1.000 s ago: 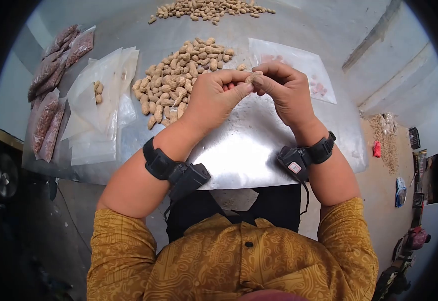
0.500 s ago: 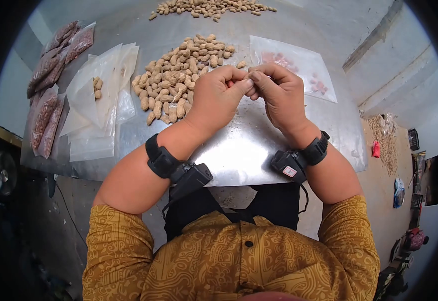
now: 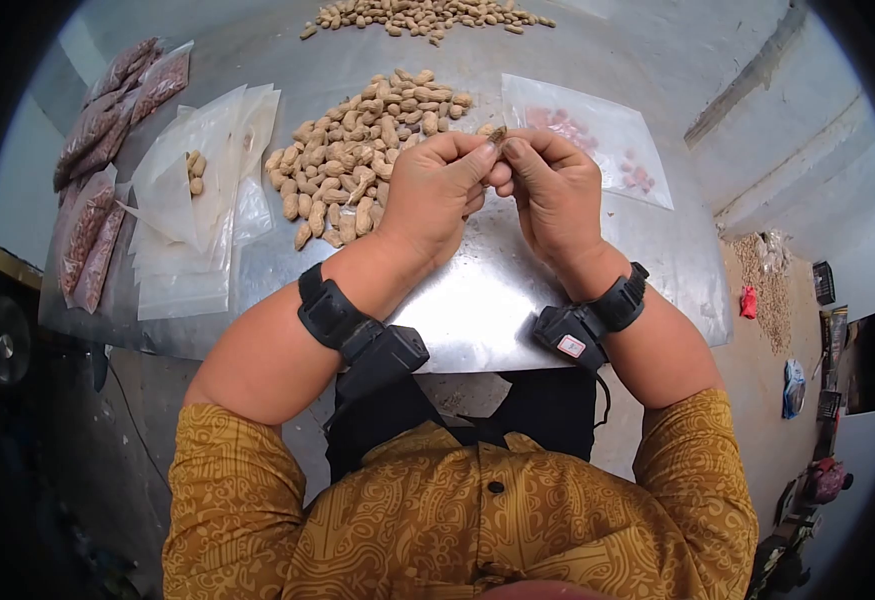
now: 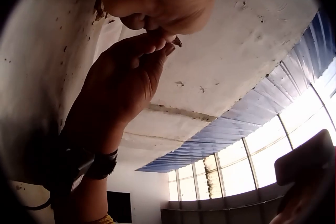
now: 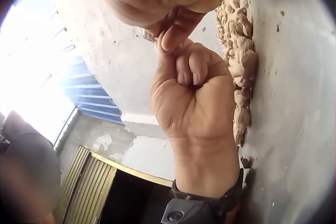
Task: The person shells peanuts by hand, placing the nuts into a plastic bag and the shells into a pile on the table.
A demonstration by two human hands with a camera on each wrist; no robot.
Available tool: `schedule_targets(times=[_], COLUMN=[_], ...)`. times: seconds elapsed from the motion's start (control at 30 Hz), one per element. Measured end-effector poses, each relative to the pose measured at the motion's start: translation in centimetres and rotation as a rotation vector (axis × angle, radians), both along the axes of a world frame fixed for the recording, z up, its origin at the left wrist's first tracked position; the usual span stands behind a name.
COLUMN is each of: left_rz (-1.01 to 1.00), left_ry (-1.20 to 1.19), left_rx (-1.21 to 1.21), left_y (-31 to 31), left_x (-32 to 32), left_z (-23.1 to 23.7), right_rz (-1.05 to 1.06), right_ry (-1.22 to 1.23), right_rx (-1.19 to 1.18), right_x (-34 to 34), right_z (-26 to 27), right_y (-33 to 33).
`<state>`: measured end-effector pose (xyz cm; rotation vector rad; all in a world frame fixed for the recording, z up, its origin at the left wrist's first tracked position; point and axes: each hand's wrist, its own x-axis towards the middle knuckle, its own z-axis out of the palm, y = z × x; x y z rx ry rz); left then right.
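Both hands meet fingertip to fingertip over the metal table (image 3: 457,320), in front of the peanut pile (image 3: 342,165). Between thumb and curled index finger, my left hand (image 3: 437,190) pinches a small brownish peanut shell (image 3: 498,133), its tip sticking up past the thumb. My right hand (image 3: 560,200) pinches at the same shell from the other side, thumb tip against it. In the left wrist view a dark, pointed bit of the shell (image 4: 177,41) shows beyond the fingertips. Fingers hide most of it, and any kernel inside.
Right of the pile lies a clear plastic bag (image 3: 607,110) with some reddish kernels on it. To the left are flat plastic bags (image 3: 182,270) with a few peanuts on top, and filled kernel bags (image 3: 92,250). More peanuts (image 3: 422,15) lie at the far edge.
The shell, held between the thumbs a second ago and mostly covered half a second ago, now shows its tip above the fingers. The hands have shifted only slightly.
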<state>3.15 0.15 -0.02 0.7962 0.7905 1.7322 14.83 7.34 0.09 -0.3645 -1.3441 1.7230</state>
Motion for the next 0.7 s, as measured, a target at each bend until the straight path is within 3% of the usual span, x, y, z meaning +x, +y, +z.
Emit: schedule_targets(times=[0.33,0.7], left_rz=[-0.121,-0.279], left_ry=[-0.259,-0.485], left_rx=[-0.046,-0.105], left_y=[0.3,0.6], left_x=[-0.1,-1.2], left_z=[0.2,-0.8], right_rz=[-0.185,-0.33], right_ry=[-0.206,-0.279], right_rx=[0.444,1.133], right_x=[0.2,1.0], right_z=[0.5,1.2], right_y=[-0.7,0.8])
